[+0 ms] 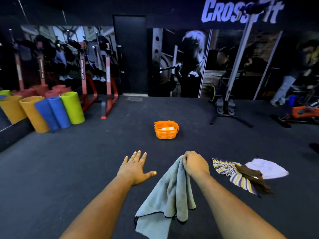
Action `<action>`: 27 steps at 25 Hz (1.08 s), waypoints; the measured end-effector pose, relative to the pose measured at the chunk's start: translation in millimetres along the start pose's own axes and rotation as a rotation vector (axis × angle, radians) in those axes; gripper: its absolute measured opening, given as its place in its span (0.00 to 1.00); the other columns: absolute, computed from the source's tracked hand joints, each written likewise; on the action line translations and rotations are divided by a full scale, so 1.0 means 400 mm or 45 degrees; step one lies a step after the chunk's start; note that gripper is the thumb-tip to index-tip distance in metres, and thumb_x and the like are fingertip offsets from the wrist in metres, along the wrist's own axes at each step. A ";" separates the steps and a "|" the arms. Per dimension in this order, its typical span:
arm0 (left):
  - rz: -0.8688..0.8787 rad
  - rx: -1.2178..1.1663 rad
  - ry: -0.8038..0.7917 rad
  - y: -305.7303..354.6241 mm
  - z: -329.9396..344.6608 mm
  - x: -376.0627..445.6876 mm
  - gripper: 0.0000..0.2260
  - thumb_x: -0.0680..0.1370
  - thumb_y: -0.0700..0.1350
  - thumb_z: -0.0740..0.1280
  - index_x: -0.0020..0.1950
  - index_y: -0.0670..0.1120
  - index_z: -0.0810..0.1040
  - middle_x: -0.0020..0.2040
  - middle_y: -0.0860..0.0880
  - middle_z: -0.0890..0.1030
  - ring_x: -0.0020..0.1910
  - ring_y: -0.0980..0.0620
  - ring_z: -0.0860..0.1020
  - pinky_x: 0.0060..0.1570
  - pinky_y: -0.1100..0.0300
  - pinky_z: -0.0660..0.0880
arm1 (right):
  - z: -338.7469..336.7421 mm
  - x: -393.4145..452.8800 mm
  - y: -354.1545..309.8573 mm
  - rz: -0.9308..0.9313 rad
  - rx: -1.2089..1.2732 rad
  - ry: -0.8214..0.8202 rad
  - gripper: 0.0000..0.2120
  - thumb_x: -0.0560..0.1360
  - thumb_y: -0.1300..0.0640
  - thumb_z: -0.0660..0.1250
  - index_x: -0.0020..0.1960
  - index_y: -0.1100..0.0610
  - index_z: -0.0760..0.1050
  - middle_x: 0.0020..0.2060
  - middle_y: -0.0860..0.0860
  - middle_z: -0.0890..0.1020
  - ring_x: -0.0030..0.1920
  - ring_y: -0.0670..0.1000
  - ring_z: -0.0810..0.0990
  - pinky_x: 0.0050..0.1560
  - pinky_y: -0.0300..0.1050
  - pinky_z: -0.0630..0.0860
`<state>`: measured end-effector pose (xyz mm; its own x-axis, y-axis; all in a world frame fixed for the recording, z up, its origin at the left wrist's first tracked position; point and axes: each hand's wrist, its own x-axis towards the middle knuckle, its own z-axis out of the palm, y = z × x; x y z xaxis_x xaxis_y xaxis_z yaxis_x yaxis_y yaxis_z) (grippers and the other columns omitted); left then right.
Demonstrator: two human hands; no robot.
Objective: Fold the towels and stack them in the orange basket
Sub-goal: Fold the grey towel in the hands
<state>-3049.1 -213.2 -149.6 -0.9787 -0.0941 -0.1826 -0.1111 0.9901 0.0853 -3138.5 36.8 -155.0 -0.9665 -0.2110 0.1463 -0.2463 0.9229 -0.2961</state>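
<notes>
Grey towel point(170, 192) bunched in R grip point(196, 163); L grip point(136, 167) flat.

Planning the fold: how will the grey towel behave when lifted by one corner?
Probably floppy: the grey towel hangs in loose folds from the right hand. It looks light, since a pinch holds it. Likely not slippery, being soft cloth.

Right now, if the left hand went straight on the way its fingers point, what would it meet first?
Bare dark floor, as far as this view shows. The left hand points forward; the orange basket lies ahead but off to its right, though depth is unclear.
</notes>
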 end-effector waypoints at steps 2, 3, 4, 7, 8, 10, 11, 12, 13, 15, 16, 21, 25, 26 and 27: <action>-0.016 -0.021 0.007 -0.029 -0.010 0.102 0.57 0.60 0.81 0.37 0.83 0.52 0.38 0.84 0.49 0.40 0.82 0.50 0.40 0.81 0.45 0.41 | 0.024 0.119 -0.022 -0.049 -0.003 -0.006 0.14 0.83 0.48 0.54 0.53 0.51 0.76 0.53 0.50 0.78 0.54 0.55 0.79 0.43 0.49 0.71; -0.023 -0.021 0.013 -0.048 -0.017 0.162 0.56 0.61 0.81 0.38 0.83 0.52 0.39 0.84 0.49 0.41 0.82 0.50 0.40 0.81 0.45 0.41 | 0.037 0.183 -0.034 -0.072 -0.011 -0.002 0.14 0.83 0.48 0.54 0.53 0.51 0.76 0.53 0.50 0.78 0.54 0.55 0.78 0.43 0.49 0.71; -0.028 -0.016 0.024 -0.068 -0.023 0.225 0.53 0.65 0.81 0.40 0.83 0.52 0.39 0.84 0.49 0.41 0.82 0.50 0.40 0.81 0.45 0.41 | 0.051 0.249 -0.045 -0.091 -0.022 0.003 0.14 0.83 0.48 0.53 0.53 0.51 0.76 0.52 0.50 0.78 0.53 0.55 0.78 0.43 0.49 0.71; -0.015 0.010 0.059 -0.135 -0.045 0.423 0.47 0.74 0.78 0.48 0.84 0.51 0.40 0.84 0.48 0.42 0.83 0.50 0.40 0.81 0.45 0.42 | 0.100 0.439 -0.081 -0.115 -0.044 0.024 0.14 0.83 0.47 0.53 0.51 0.51 0.76 0.51 0.49 0.78 0.52 0.54 0.78 0.42 0.49 0.72; -0.004 0.005 0.058 -0.154 -0.056 0.483 0.46 0.75 0.76 0.49 0.84 0.51 0.40 0.84 0.48 0.42 0.83 0.50 0.41 0.81 0.45 0.42 | 0.111 0.496 -0.091 -0.111 -0.053 0.029 0.14 0.83 0.47 0.54 0.51 0.51 0.76 0.51 0.49 0.78 0.52 0.54 0.78 0.42 0.49 0.72; 0.014 0.001 0.040 -0.191 -0.086 0.596 0.45 0.76 0.75 0.51 0.84 0.51 0.40 0.84 0.48 0.42 0.83 0.50 0.41 0.81 0.45 0.43 | 0.126 0.605 -0.111 -0.099 -0.072 0.024 0.14 0.83 0.48 0.54 0.51 0.52 0.76 0.50 0.48 0.78 0.51 0.53 0.78 0.42 0.49 0.73; 0.020 0.008 0.040 -0.210 -0.106 0.656 0.45 0.76 0.75 0.51 0.84 0.51 0.40 0.84 0.48 0.42 0.83 0.49 0.41 0.81 0.44 0.43 | 0.131 0.665 -0.122 -0.092 -0.081 0.030 0.14 0.83 0.48 0.54 0.51 0.52 0.76 0.50 0.49 0.78 0.51 0.53 0.78 0.43 0.49 0.73; 0.027 0.017 0.043 -0.228 -0.129 0.718 0.45 0.76 0.75 0.51 0.84 0.52 0.39 0.84 0.48 0.42 0.83 0.49 0.41 0.81 0.44 0.43 | 0.134 0.726 -0.132 -0.088 -0.086 0.045 0.14 0.83 0.48 0.54 0.52 0.52 0.76 0.50 0.49 0.78 0.51 0.53 0.78 0.43 0.49 0.73; 0.032 0.015 0.042 -0.245 -0.151 0.779 0.45 0.76 0.75 0.51 0.83 0.52 0.39 0.84 0.48 0.42 0.83 0.49 0.41 0.81 0.44 0.43 | 0.136 0.785 -0.141 -0.086 -0.081 0.057 0.14 0.83 0.48 0.54 0.52 0.52 0.76 0.50 0.49 0.78 0.51 0.53 0.78 0.43 0.49 0.73; 0.047 0.016 0.033 -0.267 -0.185 0.894 0.45 0.76 0.75 0.51 0.84 0.52 0.40 0.84 0.48 0.42 0.83 0.49 0.41 0.81 0.44 0.43 | 0.143 0.900 -0.151 -0.079 -0.082 0.059 0.14 0.83 0.48 0.54 0.52 0.52 0.76 0.50 0.49 0.78 0.50 0.53 0.78 0.43 0.49 0.74; 0.053 0.020 0.030 -0.273 -0.195 0.941 0.45 0.76 0.75 0.51 0.84 0.52 0.40 0.84 0.48 0.42 0.83 0.50 0.41 0.81 0.43 0.44 | 0.149 0.949 -0.151 -0.080 -0.091 0.057 0.14 0.83 0.49 0.54 0.52 0.52 0.76 0.49 0.49 0.78 0.50 0.53 0.78 0.43 0.49 0.74; 0.048 0.048 0.025 -0.300 -0.238 1.219 0.44 0.77 0.75 0.51 0.83 0.52 0.39 0.84 0.48 0.42 0.83 0.50 0.41 0.81 0.43 0.43 | 0.196 1.231 -0.127 -0.071 -0.095 0.047 0.13 0.83 0.49 0.54 0.51 0.51 0.75 0.49 0.49 0.78 0.52 0.52 0.78 0.45 0.51 0.77; -0.001 0.050 0.016 -0.295 -0.261 1.456 0.44 0.77 0.75 0.51 0.83 0.53 0.38 0.84 0.49 0.41 0.82 0.50 0.41 0.81 0.43 0.43 | 0.244 1.471 -0.078 -0.100 -0.106 0.058 0.14 0.83 0.48 0.54 0.52 0.51 0.76 0.50 0.49 0.79 0.52 0.52 0.79 0.47 0.51 0.78; -0.010 0.048 0.010 -0.291 -0.269 1.515 0.45 0.76 0.75 0.51 0.83 0.53 0.38 0.84 0.49 0.41 0.82 0.50 0.41 0.81 0.43 0.43 | 0.253 1.537 -0.065 -0.105 -0.094 0.043 0.14 0.83 0.48 0.54 0.52 0.52 0.76 0.51 0.49 0.79 0.52 0.53 0.79 0.47 0.50 0.77; -0.023 0.046 0.012 -0.287 -0.278 1.572 0.45 0.76 0.75 0.51 0.83 0.53 0.38 0.84 0.49 0.41 0.82 0.50 0.40 0.80 0.43 0.43 | 0.260 1.601 -0.054 -0.115 -0.080 0.031 0.14 0.83 0.48 0.54 0.52 0.52 0.77 0.51 0.49 0.79 0.53 0.53 0.79 0.46 0.50 0.76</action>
<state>-3670.8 -397.7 -165.1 -0.9782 -0.1130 -0.1745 -0.1229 0.9913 0.0464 -3759.6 -152.0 -153.3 -0.9382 -0.2871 0.1931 -0.3266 0.9190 -0.2207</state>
